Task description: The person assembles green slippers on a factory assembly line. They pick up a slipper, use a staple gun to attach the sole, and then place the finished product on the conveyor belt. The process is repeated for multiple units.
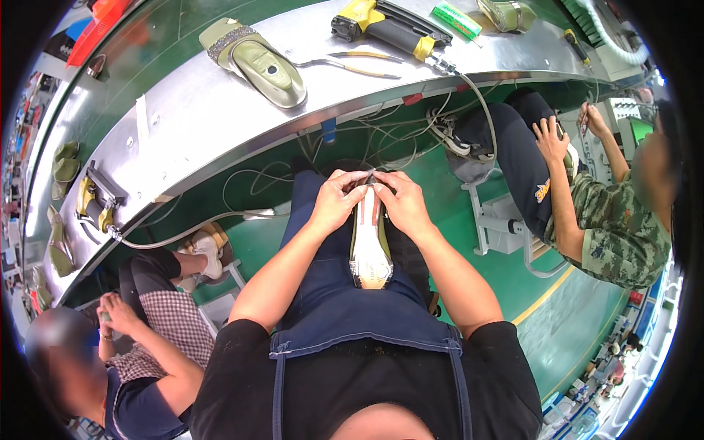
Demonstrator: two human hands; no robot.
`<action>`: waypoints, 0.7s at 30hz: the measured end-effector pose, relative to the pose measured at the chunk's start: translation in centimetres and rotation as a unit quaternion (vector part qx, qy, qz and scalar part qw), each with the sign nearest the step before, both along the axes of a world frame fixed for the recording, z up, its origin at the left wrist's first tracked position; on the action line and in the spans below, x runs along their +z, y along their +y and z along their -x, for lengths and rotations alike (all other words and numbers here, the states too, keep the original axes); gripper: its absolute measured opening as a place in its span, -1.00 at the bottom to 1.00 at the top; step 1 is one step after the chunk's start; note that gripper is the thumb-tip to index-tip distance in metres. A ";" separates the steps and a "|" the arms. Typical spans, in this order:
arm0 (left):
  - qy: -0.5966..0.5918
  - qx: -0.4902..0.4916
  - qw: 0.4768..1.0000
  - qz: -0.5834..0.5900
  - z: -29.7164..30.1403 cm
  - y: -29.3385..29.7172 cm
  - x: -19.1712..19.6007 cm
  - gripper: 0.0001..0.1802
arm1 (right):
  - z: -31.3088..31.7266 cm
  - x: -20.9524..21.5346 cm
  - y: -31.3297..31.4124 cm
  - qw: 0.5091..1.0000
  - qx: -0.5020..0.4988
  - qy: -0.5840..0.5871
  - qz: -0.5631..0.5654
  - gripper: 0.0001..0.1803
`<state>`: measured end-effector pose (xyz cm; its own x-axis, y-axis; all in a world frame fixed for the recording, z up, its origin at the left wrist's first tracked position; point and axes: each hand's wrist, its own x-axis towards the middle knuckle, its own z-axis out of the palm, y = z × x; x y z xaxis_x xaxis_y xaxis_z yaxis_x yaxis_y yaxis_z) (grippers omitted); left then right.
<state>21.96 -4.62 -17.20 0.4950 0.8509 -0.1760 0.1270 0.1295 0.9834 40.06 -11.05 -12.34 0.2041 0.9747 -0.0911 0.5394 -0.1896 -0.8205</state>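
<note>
An unfinished shoe (370, 249) lies sole side up on my lap, its pale underside showing a brown strip and a dark green edge along the sides. My left hand (342, 199) grips its far end from the left, thumb and fingers pinched at the edge. From the other side my right hand (403, 202) pinches the same end, and the fingertips of both hands almost meet there. Whatever small part lies between the fingertips is too hidden to make out.
Ahead, a curved metal bench (183, 136) bears a green shoe (265, 70), pincers (359, 63), a yellow-black air stapler (392, 28) and a green box (456, 20). Its hose (488, 110) hangs over the edge. Co-workers sit left and right, one in a camouflage shirt (612, 227).
</note>
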 end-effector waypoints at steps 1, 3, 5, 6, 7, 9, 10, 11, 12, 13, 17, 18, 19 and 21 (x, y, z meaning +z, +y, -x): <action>0.014 -0.002 1.000 -0.014 0.1 -0.1 0.2 -0.62 | 0.1 0.0 -0.2 1.000 -0.002 0.002 -0.005 -0.63; 0.042 -0.005 0.998 -0.043 0.2 -0.2 0.4 -0.62 | 0.2 -0.1 -0.4 1.000 -0.007 0.006 -0.010 -0.63; 0.052 -0.004 0.998 -0.046 0.2 -0.3 0.5 -0.61 | 0.3 -0.2 -0.6 1.000 -0.006 0.003 -0.010 -0.63; 0.057 -0.003 0.997 -0.048 0.3 -0.3 0.5 -0.61 | 0.3 -0.2 -0.5 1.000 -0.002 -0.001 -0.007 -0.63; 0.059 -0.003 0.997 -0.057 0.3 -0.3 0.5 -0.61 | 0.3 -0.2 -0.4 1.000 0.002 -0.006 -0.004 -0.63; 0.064 -0.002 0.995 -0.075 0.3 -0.4 0.4 -0.61 | 0.1 -0.4 -0.4 1.000 0.004 -0.009 -0.004 -0.63; 0.071 -0.002 0.993 -0.090 0.3 -0.4 0.4 -0.61 | 0.1 -0.5 -0.4 1.000 0.006 -0.011 -0.005 -0.64; 0.079 -0.002 0.991 -0.105 0.3 -0.5 0.4 -0.61 | 0.1 -0.6 -0.3 1.000 0.003 -0.007 -0.006 -0.64; 0.087 -0.002 0.989 -0.119 0.3 -0.5 0.5 -0.61 | 0.2 -0.7 -0.2 1.000 0.000 -0.002 -0.008 -0.64; 0.093 -0.002 0.988 -0.127 0.2 -0.6 0.7 -0.62 | 0.3 -0.7 -0.2 1.000 -0.002 0.002 -0.010 -0.64; 0.096 0.003 0.987 -0.131 0.4 -0.7 0.9 -0.64 | 0.4 -0.3 -0.3 0.999 0.011 -0.008 -0.030 -0.66; 0.090 0.007 0.988 -0.126 0.4 -0.7 1.0 -0.65 | 0.4 -0.3 -0.4 0.999 0.012 -0.013 -0.035 -0.66; 0.092 0.008 0.988 -0.127 0.4 -0.6 1.0 -0.66 | 0.5 -0.4 -0.4 0.999 0.013 -0.018 -0.039 -0.66; 0.096 0.010 0.987 -0.127 0.4 -0.2 1.3 -0.68 | 0.4 -0.5 -0.4 0.998 0.020 -0.027 -0.044 -0.66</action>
